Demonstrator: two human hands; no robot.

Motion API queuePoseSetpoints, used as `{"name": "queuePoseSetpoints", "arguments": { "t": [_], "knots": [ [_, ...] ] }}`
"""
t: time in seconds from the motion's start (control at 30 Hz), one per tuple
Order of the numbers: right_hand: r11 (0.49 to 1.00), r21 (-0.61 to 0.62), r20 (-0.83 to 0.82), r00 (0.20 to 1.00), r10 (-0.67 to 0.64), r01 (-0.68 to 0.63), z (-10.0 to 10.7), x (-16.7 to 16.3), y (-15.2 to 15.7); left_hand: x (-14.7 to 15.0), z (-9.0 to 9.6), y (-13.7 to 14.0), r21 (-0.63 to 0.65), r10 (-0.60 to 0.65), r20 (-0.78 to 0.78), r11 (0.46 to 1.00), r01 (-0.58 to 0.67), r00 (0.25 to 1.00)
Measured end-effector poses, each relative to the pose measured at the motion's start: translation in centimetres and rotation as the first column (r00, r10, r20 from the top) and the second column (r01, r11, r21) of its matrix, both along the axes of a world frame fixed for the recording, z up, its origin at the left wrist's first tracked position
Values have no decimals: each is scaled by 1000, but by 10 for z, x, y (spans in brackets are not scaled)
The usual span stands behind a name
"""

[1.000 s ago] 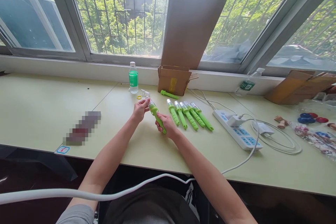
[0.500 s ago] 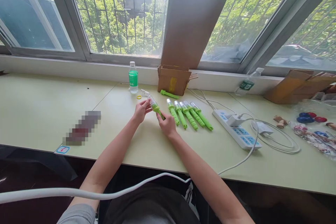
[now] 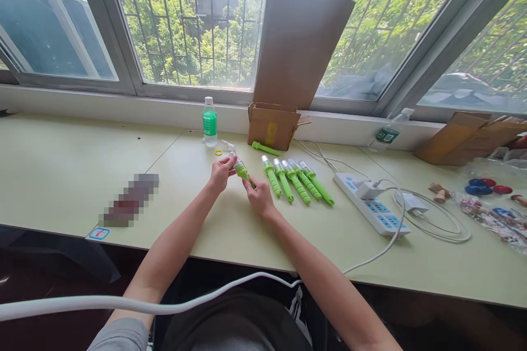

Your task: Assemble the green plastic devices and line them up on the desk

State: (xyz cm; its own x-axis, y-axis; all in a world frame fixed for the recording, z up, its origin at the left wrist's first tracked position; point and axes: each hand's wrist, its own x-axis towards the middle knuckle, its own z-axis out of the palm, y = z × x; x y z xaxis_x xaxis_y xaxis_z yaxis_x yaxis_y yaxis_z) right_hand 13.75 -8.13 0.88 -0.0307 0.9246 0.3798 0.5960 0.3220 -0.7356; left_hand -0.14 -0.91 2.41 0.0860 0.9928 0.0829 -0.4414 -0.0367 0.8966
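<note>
Between my hands is a green plastic tube with a clear cap [image 3: 241, 169], tilted with the clear end up and to the left. My left hand [image 3: 222, 172] is closed on the clear cap end, thumb pressed on it. Lower down, my right hand [image 3: 259, 195] wraps round the green handle and hides part of it. Several similar green tubes with clear caps [image 3: 293, 180] lie side by side to the right. Just beyond my left hand are a small clear plastic piece [image 3: 228, 145] and a yellow ring [image 3: 218, 152].
A water bottle [image 3: 209, 123] and a cardboard box [image 3: 272, 127] stand by the window, with a green tube without a cap [image 3: 265, 148] before the box. To the right lie a power strip [image 3: 373, 205], cables and a plastic bag [image 3: 494, 203]. A white cable [image 3: 164, 307] crosses in front of me.
The held tube has shifted slightly, and my left thumb now covers more of its clear cap. My right hand has moved slightly left. The tubes on the table stay put.
</note>
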Motion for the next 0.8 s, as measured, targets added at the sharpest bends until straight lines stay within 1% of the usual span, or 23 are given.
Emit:
{"name": "queuePoseSetpoints", "arguments": {
  "t": [0.07,0.1,0.2,0.27,0.33,0.4,0.47,0.5,0.57,0.6,0.63,0.67,0.7,0.8],
  "knots": [
    [994,-60,-186,979,80,-93,0,-1,1,0,2,-1,4,0,-7,1000,0,1000],
    [984,-99,-282,953,113,-146,0,-1,1,0,3,-2,8,-3,-6,1000,3,1000],
    [929,-220,-537,832,139,-298,0,-3,0,-1,4,-3,22,-16,9,1000,15,1000],
    [876,-289,-662,742,109,-387,2,-2,0,-1,5,-3,28,-24,19,999,23,1000],
    [804,-337,-758,648,78,-491,4,1,0,-1,6,-4,36,-30,26,999,29,999],
    [715,-352,-829,556,61,-604,7,4,1,-1,7,-4,47,-34,36,998,32,999],
    [636,-342,-873,484,58,-692,10,8,1,0,7,-5,58,-42,50,998,40,998],
    [609,-333,-886,459,60,-720,11,10,1,0,7,-5,64,-53,57,997,49,997],
    [582,-319,-899,433,64,-748,13,11,2,0,6,-5,75,-74,71,995,69,995],
    [582,-319,-898,434,66,-748,13,11,2,1,6,-4,78,-79,78,994,73,994],
    [593,-325,-892,447,68,-737,13,9,2,1,5,-4,78,-79,82,994,73,994],
    [619,-335,-878,474,69,-710,12,8,2,1,4,-3,76,-77,81,995,71,994],
    [660,-345,-856,512,71,-668,10,5,2,2,3,-3,71,-72,73,995,67,995],
    [815,-329,-737,669,94,-477,5,-2,3,2,-1,-1,54,-48,4,997,48,999]
  ]
}}
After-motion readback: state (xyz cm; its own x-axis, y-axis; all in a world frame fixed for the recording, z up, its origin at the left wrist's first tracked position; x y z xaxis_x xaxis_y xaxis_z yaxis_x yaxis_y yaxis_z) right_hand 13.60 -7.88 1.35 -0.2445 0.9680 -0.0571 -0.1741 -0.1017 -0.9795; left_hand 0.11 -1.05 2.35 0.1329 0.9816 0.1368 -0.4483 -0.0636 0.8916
